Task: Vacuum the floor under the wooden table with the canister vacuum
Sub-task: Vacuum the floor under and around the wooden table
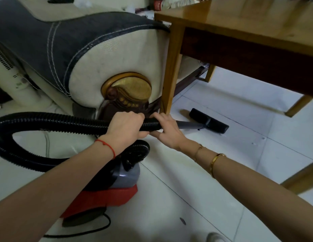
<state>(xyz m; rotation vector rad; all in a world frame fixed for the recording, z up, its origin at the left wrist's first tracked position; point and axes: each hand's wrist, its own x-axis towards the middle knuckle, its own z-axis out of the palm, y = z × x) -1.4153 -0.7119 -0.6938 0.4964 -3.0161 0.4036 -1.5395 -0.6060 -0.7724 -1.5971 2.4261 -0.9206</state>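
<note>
Floor head (209, 120) of the canister vacuum, flat on the white tile floor (231, 154) just inside the near left leg (171, 70) of the wooden table (239, 20), at the edge of the area beneath the tabletop. Its long axis runs crosswise to the grey wand (189, 124), which points away from the person and rightward, toward the space under the table. Wand joins the black ribbed hose (64, 122) at the hands. Right hand (167, 132) is the nearer to the floor head, fingers curled around the hose end where the wand begins; left hand (127, 125) grips the hose just behind it, fingers wrapped over the top. Hose loops left and back down to the red and grey canister (115, 182), standing on the tiles below the left forearm. Judged next stroke: a push along the wand's axis, deeper under the table. Sofa arm (106, 60) stands beside the table leg.
</note>
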